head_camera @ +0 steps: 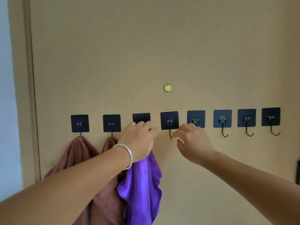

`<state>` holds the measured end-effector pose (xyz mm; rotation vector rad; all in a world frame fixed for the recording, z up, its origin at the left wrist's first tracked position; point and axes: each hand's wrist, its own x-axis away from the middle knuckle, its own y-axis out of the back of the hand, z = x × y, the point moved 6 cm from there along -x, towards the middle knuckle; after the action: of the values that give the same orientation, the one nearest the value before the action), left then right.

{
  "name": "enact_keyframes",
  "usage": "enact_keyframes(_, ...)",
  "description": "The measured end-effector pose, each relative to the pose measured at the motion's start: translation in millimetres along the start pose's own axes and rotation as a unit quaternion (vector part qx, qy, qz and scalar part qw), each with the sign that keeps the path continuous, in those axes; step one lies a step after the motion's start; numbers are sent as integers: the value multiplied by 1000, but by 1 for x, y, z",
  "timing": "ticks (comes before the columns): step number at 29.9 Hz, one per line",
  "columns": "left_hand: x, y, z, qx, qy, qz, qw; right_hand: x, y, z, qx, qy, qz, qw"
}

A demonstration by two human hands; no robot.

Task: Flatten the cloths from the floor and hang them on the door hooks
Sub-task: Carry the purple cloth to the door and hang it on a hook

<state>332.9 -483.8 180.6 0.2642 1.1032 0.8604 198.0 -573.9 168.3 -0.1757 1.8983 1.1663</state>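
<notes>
Purple cloth point(142, 189), draped, creased, third hook point(141, 118)

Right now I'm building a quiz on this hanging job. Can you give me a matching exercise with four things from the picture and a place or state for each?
Things:
1. purple cloth
2. brown cloth
3. left hand
4. right hand

Places or states:
A. hangs from the leftmost hook
B. holds nothing, fingers loosely curled, by the fourth hook
C. hangs below the left hand at the third hook
D. wrist wears a silver bangle

Pairs: 1-C, 2-A, 3-D, 4-B
</notes>
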Motion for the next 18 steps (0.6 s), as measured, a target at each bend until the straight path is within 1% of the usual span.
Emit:
enact_keyframes(3, -23, -2, -31, 37, -18, -40, 998, 17, 12, -43, 40, -44, -6, 998)
enact_keyframes(10, -76, -12, -108, 105, -46, -57, 992, 61, 43, -113, 113, -141, -10, 983)
enact_keyframes(15, -106, -11, -154, 162, -97, -85, 978, 95, 63, -146, 161, -222, 12, 962)
enact_keyframes(18, -125, -3, -181, 201, -135, -110, 964, 118, 84, -161, 200, -265, 23, 943)
